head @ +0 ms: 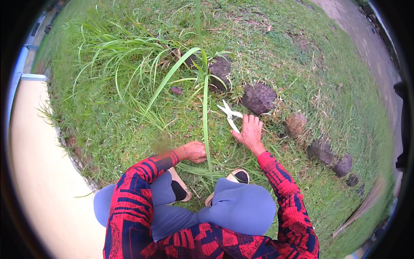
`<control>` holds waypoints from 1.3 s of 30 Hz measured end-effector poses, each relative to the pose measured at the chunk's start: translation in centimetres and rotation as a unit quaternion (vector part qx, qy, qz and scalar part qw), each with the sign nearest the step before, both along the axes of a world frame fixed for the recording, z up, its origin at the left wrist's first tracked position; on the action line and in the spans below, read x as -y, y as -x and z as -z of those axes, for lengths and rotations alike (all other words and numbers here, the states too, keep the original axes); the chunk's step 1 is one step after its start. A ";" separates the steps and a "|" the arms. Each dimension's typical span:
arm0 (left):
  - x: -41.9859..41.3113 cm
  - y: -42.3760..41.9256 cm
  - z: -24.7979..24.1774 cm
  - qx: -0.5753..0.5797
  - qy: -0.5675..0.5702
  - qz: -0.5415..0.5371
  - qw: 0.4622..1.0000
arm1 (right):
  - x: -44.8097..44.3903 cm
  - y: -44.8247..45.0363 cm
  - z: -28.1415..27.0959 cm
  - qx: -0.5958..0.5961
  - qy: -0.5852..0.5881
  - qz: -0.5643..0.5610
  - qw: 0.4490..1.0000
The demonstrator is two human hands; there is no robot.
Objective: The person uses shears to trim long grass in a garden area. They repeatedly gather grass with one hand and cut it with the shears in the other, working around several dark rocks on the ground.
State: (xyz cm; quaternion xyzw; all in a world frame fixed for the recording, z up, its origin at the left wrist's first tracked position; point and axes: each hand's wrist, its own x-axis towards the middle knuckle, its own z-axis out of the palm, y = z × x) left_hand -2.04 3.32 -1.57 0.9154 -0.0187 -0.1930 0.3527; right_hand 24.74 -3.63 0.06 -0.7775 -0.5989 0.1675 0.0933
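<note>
My right hand (250, 133) is closed around the handles of white-handled pruning shears (229, 114), whose blades are parted and point up and left, just left of a dark stone (259, 97). My left hand (195, 152) is low over the grass in front of my feet, its fingers curled beside a long green grass blade (206, 110). What those fingers hold, if anything, is hidden. Cut-looking long grass blades (197, 169) lie between my shoes, below the left hand. A clump of tall grass (129, 48) arches over at the upper left.
A curved row of stones runs from the dark stone (220, 72) past a brown stone (296, 125) to a further stone (343, 165) at the right. A pale concrete surface (42, 162) borders the grass at the left. A path (362, 39) curves along the upper right.
</note>
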 end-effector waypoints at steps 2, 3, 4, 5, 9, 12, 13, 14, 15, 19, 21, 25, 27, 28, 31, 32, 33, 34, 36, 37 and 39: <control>-0.7 -0.6 -0.6 0.011 -0.007 -0.017 1.000 | -1.1 1.0 1.1 0.002 -0.041 0.001 0.999; -1.1 -0.9 -0.9 0.008 -0.013 -0.024 1.000 | -1.6 1.4 1.5 0.001 -0.040 0.006 0.999; -1.6 -1.1 -1.3 0.012 -0.029 -0.030 0.999 | -2.1 1.7 1.8 0.014 -0.054 0.002 0.998; -2.1 -1.3 -1.6 0.031 -0.035 -0.047 0.998 | -2.7 2.0 2.1 0.015 -0.060 0.000 0.998; -3.6 -2.5 -2.7 0.080 -0.086 -0.080 0.990 | -4.6 2.7 3.4 0.033 -0.073 -0.026 0.996; -5.1 -4.4 -3.2 0.102 -0.149 -0.051 0.982 | -5.5 2.7 4.4 0.026 -0.044 -0.058 0.997; -5.9 -5.5 -3.2 0.156 -0.159 -0.064 0.973 | -5.7 2.7 4.6 0.011 -0.031 -0.061 0.998; -6.7 -6.8 -3.2 0.209 -0.169 -0.077 0.960 | -5.8 2.6 4.8 0.000 -0.020 -0.061 0.998; -7.8 -8.0 -3.2 0.261 -0.178 -0.090 0.945 | -5.9 2.6 4.8 -0.015 0.007 -0.060 0.998; -13.6 -11.5 -3.6 0.258 -0.371 -0.135 0.882 | -5.1 2.6 3.9 -0.013 -0.016 -0.046 0.999; -16.2 -11.4 -3.9 0.219 -0.430 -0.118 0.868 | -4.3 2.7 3.2 0.071 -0.073 -0.041 0.994; -18.6 -9.1 -3.8 0.158 -0.488 -0.128 0.849 | -3.3 2.9 2.6 0.062 -0.018 -0.009 0.998; -18.9 -8.1 -3.4 0.133 -0.480 -0.149 0.854 | -3.1 3.0 2.4 0.039 -0.030 0.012 0.999; -18.9 -7.6 -3.2 0.133 -0.485 -0.150 0.851 | -3.0 3.0 2.4 0.021 -0.040 0.023 0.999; -18.4 -6.7 -2.6 0.142 -0.465 -0.180 0.855 | -3.1 3.2 2.1 0.006 -0.071 0.057 0.996; -18.1 -6.5 -2.4 0.144 -0.451 -0.195 0.859 | -3.4 3.3 2.0 0.011 -0.069 0.066 0.995; -17.9 -6.4 -2.2 0.156 -0.440 -0.210 0.859 | -3.7 3.4 1.9 0.012 -0.074 0.075 0.994; -17.5 -6.3 -2.0 0.170 -0.424 -0.240 0.857 | -4.1 3.4 1.8 0.013 -0.058 0.064 0.996; -16.9 -6.2 -1.7 0.165 -0.422 -0.254 0.855 | -5.3 3.5 1.7 0.076 -0.066 0.027 0.995; -16.7 -6.1 -1.6 0.162 -0.422 -0.261 0.853 | -6.0 3.6 1.6 0.100 -0.064 0.008 0.993; -16.5 -6.1 -1.5 0.156 -0.415 -0.270 0.855 | -7.5 3.6 1.5 0.160 -0.091 -0.021 0.983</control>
